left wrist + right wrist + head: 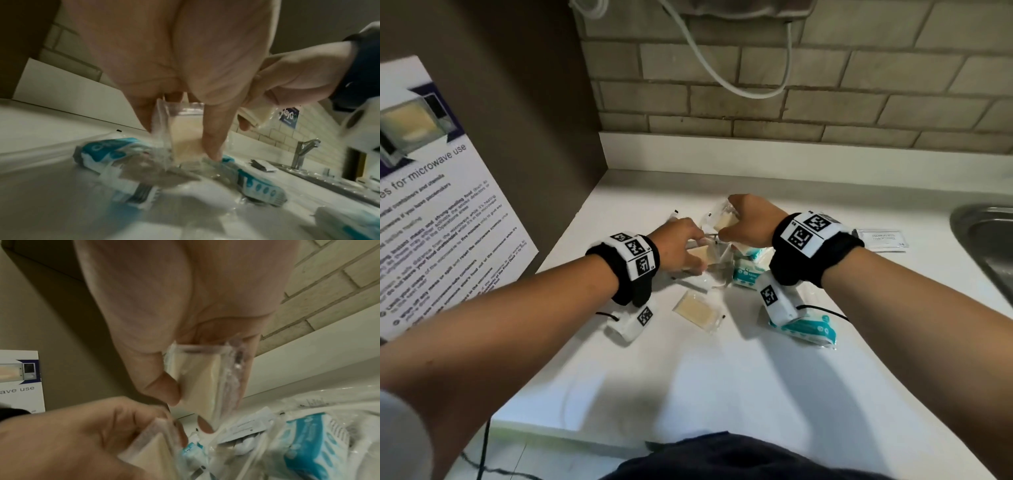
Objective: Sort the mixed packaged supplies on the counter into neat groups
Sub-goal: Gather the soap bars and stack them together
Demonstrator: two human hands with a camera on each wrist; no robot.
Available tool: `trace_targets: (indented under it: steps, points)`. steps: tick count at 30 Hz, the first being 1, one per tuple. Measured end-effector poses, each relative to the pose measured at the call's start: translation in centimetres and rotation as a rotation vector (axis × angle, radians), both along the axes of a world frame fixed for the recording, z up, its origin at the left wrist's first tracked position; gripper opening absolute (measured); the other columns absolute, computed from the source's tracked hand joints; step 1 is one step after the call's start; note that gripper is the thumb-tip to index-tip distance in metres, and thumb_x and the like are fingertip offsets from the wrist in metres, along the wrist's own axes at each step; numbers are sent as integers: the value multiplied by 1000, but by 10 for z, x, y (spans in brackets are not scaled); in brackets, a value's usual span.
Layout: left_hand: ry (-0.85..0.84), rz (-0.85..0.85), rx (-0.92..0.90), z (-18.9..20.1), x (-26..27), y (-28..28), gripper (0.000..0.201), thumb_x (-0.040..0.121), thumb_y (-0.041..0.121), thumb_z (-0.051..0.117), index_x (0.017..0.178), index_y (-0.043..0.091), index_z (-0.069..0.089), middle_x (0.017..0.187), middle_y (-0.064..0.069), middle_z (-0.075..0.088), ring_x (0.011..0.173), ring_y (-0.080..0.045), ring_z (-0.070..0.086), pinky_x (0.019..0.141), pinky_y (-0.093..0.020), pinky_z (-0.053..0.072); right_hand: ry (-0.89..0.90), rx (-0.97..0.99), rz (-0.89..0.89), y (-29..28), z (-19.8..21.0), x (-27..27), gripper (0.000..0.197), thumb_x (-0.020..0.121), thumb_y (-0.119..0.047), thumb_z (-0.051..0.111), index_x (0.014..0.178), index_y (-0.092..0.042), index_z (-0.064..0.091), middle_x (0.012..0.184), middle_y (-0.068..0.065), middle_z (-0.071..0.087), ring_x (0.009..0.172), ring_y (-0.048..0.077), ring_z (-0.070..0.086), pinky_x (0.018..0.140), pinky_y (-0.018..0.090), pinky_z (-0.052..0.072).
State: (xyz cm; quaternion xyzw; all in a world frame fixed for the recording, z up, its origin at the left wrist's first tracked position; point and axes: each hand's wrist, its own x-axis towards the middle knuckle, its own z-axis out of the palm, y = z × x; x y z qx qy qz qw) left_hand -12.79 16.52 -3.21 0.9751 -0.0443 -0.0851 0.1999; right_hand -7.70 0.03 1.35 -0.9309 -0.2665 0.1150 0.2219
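My left hand (681, 248) pinches a clear-wrapped beige pad (185, 138), thumb on one side and fingers on the other, holding it upright just above the pile. My right hand (748, 219) grips a second beige pad (197, 378) the same way, thumb curled against its face, raised a little higher and just beside the left. The two hands nearly touch over the middle of the heap.

Under them on the white desk (722, 377) lies the mixed pile: teal-and-white tissue packs (746, 277) below my right wrist, with another teal pack (808, 330) nearer to me, partly hidden by the wrist camera. A third beige pad (697, 311) in its clear wrap lies flat on the desk between my forearms, apart from the pile. A flat white sachet (883, 240) rests alone to the right, near the steel sink (983, 236).

Farther out, a microwave-use notice (431, 205) hangs on the brown panel to my left, and a brick-tile wall (791, 102) runs behind the desk.
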Motion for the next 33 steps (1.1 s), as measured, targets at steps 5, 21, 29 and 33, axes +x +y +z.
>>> trace_targets:
  steps: [5,21,29,33]
  points:
    - [141,-165,-193,15,-20,1,19,79,27,78,90,25,64,79,16,60,72,1,55,64,-12,41,-20,44,-16,2,-5,0,31,79,-25,74,99,-16,51,85,0,53,78,21,49,49,24,30]
    - [131,-278,154,-38,-46,-9,55,76,37,78,122,19,54,120,1,43,105,-19,50,89,-30,45,-16,80,-21,9,-6,-6,42,76,-19,77,111,-10,56,79,-3,54,74,19,52,51,24,33]
    - [116,-214,113,-26,-44,-7,30,79,41,67,78,33,38,82,8,52,77,-19,52,63,-32,44,-20,67,-30,-2,1,1,40,71,-19,83,104,-11,62,74,-4,54,76,19,52,50,20,35]
    - [114,-64,-54,-4,-31,5,40,83,39,72,106,25,42,87,6,55,79,-17,55,62,-30,43,-24,69,-34,-8,3,7,40,72,-16,83,106,-10,62,90,4,61,81,21,56,63,25,40]
